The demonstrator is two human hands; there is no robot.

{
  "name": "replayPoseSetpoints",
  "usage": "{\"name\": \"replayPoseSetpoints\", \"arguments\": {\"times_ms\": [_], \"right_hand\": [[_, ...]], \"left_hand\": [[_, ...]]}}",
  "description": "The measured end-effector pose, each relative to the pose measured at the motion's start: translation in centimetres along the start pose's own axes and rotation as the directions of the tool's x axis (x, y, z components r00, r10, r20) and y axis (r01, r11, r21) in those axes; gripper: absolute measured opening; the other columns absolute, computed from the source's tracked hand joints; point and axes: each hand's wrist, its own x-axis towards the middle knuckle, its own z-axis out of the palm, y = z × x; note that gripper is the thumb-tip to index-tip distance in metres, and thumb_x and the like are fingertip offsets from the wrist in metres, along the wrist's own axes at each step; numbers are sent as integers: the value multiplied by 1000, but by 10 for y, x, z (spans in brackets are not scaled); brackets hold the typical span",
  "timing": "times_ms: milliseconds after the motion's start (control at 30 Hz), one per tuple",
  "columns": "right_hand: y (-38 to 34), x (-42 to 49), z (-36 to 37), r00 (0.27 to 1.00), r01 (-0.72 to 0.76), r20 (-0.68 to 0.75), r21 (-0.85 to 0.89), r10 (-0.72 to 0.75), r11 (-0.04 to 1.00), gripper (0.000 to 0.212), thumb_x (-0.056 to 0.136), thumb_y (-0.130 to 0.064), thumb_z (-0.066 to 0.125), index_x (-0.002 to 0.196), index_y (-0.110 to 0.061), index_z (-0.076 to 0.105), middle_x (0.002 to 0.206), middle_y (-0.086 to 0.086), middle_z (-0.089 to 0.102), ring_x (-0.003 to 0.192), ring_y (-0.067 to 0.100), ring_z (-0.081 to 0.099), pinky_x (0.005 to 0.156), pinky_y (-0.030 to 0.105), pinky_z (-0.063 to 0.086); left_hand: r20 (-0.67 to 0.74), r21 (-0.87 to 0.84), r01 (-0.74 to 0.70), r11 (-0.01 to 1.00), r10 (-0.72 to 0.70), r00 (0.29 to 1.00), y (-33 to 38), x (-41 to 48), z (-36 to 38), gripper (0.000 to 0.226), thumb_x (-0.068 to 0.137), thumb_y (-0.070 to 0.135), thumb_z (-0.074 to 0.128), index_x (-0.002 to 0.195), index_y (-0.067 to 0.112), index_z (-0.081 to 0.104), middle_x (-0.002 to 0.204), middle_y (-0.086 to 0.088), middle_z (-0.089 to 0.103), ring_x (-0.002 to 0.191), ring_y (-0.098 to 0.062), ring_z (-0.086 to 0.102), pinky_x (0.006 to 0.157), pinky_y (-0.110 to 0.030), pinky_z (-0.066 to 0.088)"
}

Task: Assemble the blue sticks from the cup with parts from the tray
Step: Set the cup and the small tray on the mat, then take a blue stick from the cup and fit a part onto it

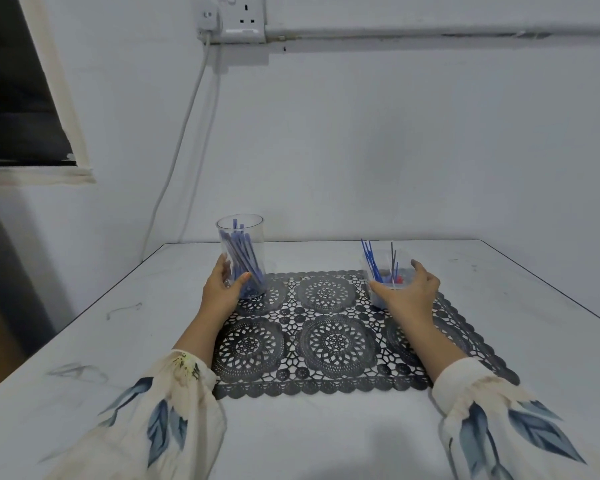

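A clear plastic cup stands upright on the far left corner of a black lace mat. Several blue sticks lean inside it. My left hand grips the cup's lower part, thumb in front and fingers behind. At the mat's far right corner sits a small clear tray holding thin blue and dark rods and some red bits. My right hand is spread around the tray, thumb at its near left side and fingers over its right side; I cannot tell if it touches.
The mat lies on a white table whose back edge meets a white wall. A white cable hangs from a wall socket down behind the table at the left. The table's right edge runs diagonally beyond the tray.
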Motion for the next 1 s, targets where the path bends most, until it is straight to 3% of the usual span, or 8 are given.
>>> {"name": "replayPoseSetpoints", "arguments": {"times_ms": [167, 300, 400, 500, 633, 700, 833, 1000], "right_hand": [[-6, -7, 1, 998, -27, -62, -111, 20, 993, 99, 61, -50, 79, 141, -19, 29, 144, 8, 13, 132, 31, 17, 108, 48, 27], [-27, -20, 1, 980, 131, -111, -280, -168, 951, 87, 69, -50, 71, 139, -21, 30, 147, 8, 10, 136, 29, 9, 111, 53, 11], [-51, -31, 10, 949, 315, 20, -145, -315, 938, 66, 75, -29, 68, 133, -21, 39, 141, 6, 20, 133, 24, 15, 109, 50, 20], [-80, -42, 27, 896, 414, 165, 28, -413, 910, 50, 79, -11, 61, 126, -18, 47, 128, 4, 35, 126, 18, 25, 100, 24, 24], [-122, -47, 56, 829, 450, 263, 212, -494, 868, 35, 84, -6, 55, 116, -19, 59, 116, -2, 50, 112, 14, 47, 99, 31, 40], [-146, -44, 70, 792, 467, 313, 242, -524, 851, 30, 86, -4, 52, 112, -16, 63, 114, 0, 58, 103, 11, 53, 93, 24, 43], [-193, -18, 98, 624, 561, 587, 123, -516, 819, 38, 89, 4, 40, 112, -11, 66, 116, 4, 64, 108, 14, 56, 81, 9, 36], [-231, 12, 118, 326, 832, 879, -93, -348, 546, 46, 85, 11, 36, 113, -10, 66, 114, 6, 65, 101, 16, 57, 78, 19, 40]], "left_hand": [[59, 145, -12, 989, 4, 998, 0, -4, -5, 79, 87, 30, 62, 148, 18, 13, 151, -7, 27, 135, -24, 32, 109, -38, 30], [78, 392, -14, 920, -18, 997, -6, -5, -23, 88, 84, 37, 65, 149, 12, 10, 153, -8, 21, 137, -26, 27, 110, -40, 28], [107, 571, -31, 821, -37, 994, -16, -8, -32, 89, 84, 53, 56, 149, 13, 10, 153, -7, 20, 138, -25, 25, 112, -44, 25], [117, 659, -55, 750, -29, 993, -18, -9, -32, 84, 86, 59, 46, 148, 14, 12, 154, -6, 18, 140, -22, 22, 113, -44, 21], [148, 730, -117, 673, 12, 989, -16, -9, -25, 83, 85, 65, 41, 148, 17, 16, 154, -4, 17, 141, -20, 18, 114, -44, 19], [196, 767, -142, 625, -18, 980, -17, -9, -19, 86, 84, 69, 37, 149, 19, 12, 156, -2, 12, 142, -18, 13, 115, -45, 14], [216, 817, -135, 561, -81, 973, -20, -6, -15, 85, 85, 70, 30, 149, 21, 6, 156, 1, 7, 143, -15, 9, 115, -44, 6], [214, 828, -141, 543, -72, 974, -24, -5, -16, 71, 91, 62, 26, 149, 22, 14, 156, 3, 11, 143, -14, 10, 116, -42, 6]]}}
